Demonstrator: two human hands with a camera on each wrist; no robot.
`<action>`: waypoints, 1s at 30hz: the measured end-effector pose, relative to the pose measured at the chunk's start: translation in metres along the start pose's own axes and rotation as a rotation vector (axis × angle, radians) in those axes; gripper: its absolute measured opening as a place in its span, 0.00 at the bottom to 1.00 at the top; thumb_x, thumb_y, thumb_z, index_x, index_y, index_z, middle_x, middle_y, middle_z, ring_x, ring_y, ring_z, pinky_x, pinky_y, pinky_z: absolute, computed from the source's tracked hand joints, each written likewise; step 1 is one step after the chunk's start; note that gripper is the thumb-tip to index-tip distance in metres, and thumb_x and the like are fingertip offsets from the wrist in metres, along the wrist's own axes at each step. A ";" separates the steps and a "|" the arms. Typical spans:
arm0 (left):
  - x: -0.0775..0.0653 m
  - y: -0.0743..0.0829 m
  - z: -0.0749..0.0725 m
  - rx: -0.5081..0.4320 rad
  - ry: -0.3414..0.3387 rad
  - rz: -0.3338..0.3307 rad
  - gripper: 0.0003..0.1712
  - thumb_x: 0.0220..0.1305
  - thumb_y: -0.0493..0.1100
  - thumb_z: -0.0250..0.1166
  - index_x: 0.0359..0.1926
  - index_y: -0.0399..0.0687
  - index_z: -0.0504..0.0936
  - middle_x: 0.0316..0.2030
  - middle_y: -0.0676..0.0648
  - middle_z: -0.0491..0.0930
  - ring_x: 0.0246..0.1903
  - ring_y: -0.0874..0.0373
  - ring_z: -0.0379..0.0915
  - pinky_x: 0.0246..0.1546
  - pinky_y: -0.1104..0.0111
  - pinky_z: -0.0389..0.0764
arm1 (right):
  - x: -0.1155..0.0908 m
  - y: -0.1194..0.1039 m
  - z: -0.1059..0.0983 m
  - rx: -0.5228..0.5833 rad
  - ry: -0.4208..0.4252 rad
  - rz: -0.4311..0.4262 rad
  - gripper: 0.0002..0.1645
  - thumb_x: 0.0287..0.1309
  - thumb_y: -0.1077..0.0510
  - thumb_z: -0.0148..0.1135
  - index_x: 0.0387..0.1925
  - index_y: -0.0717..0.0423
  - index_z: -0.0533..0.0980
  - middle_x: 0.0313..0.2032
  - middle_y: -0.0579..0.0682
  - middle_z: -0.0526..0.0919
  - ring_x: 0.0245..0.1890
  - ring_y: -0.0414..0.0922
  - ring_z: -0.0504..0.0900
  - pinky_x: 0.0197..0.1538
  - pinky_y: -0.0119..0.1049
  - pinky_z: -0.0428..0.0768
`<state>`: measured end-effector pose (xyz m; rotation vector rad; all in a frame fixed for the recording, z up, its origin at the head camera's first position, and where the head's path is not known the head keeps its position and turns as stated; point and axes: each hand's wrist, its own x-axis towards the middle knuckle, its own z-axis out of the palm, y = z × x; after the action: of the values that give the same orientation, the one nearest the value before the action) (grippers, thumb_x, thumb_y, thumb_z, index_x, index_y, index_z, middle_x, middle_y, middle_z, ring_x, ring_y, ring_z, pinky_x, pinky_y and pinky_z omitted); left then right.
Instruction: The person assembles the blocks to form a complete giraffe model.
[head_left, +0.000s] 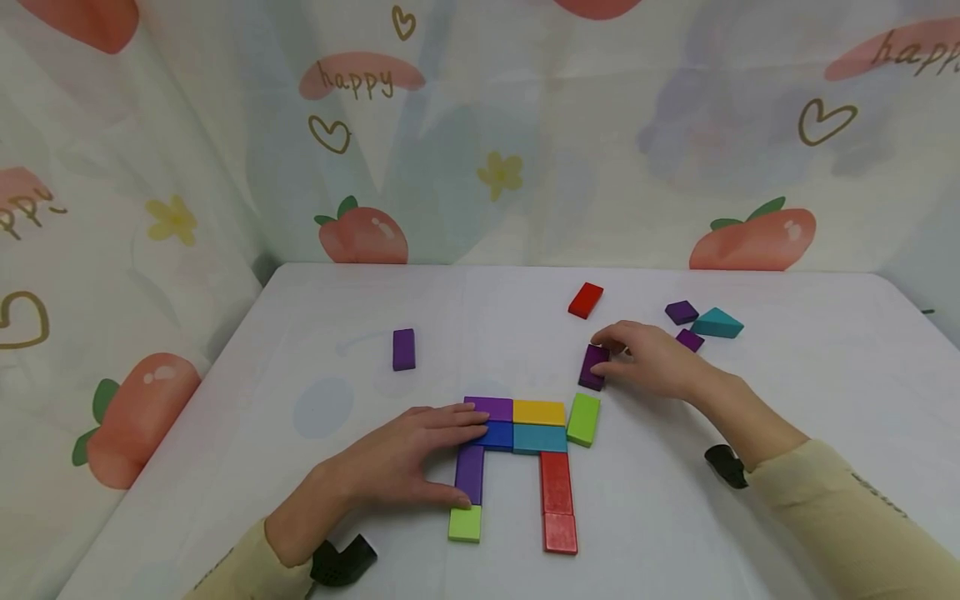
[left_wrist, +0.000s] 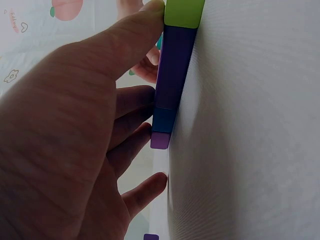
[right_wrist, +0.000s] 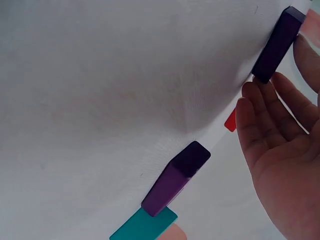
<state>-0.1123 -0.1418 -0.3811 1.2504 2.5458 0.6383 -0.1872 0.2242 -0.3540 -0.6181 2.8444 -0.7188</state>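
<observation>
My left hand (head_left: 390, 454) rests with fairly straight fingers over the left side of a flat block figure. Its fingertips lie on a purple block (head_left: 495, 408) and a blue block (head_left: 498, 437); the thumb touches the upright purple block (head_left: 469, 473) near a green block (head_left: 465, 525). A yellow block (head_left: 538, 412), a teal block (head_left: 540, 439) and two red blocks (head_left: 557, 483) complete the rows. On the right, a slanted green block (head_left: 583, 419) adjoins the corner. My right hand (head_left: 652, 358) pinches a dark purple block (right_wrist: 277, 47) just beyond it, between thumb and fingertips.
A loose purple block (head_left: 403, 349) lies at the back left, and a red block (head_left: 586, 300) at the back. Beyond my right hand are a teal triangle (head_left: 717, 323) and two small purple pieces (head_left: 682, 312). A printed curtain (head_left: 525, 108) hangs behind the white table (head_left: 337, 500).
</observation>
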 end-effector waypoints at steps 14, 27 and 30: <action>0.001 0.000 0.000 0.008 -0.007 -0.005 0.46 0.59 0.63 0.72 0.74 0.54 0.69 0.74 0.60 0.61 0.75 0.61 0.47 0.73 0.56 0.56 | -0.007 0.001 0.004 0.010 -0.001 -0.008 0.26 0.61 0.55 0.72 0.58 0.63 0.78 0.49 0.55 0.82 0.51 0.55 0.78 0.55 0.53 0.80; 0.001 0.000 0.000 0.007 -0.010 -0.005 0.45 0.59 0.63 0.72 0.74 0.54 0.69 0.74 0.60 0.60 0.75 0.61 0.47 0.73 0.56 0.56 | -0.008 -0.002 0.007 0.019 -0.011 -0.010 0.27 0.61 0.54 0.72 0.58 0.62 0.78 0.49 0.54 0.82 0.51 0.54 0.79 0.55 0.52 0.81; 0.000 0.000 0.000 0.008 -0.010 -0.004 0.45 0.60 0.63 0.72 0.74 0.54 0.69 0.74 0.60 0.60 0.75 0.61 0.47 0.73 0.56 0.56 | -0.008 -0.003 0.006 0.015 -0.010 -0.016 0.27 0.61 0.54 0.72 0.58 0.62 0.78 0.49 0.54 0.82 0.51 0.55 0.79 0.55 0.52 0.81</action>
<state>-0.1127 -0.1415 -0.3814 1.2478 2.5448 0.6195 -0.1771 0.2224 -0.3577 -0.6413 2.8255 -0.7367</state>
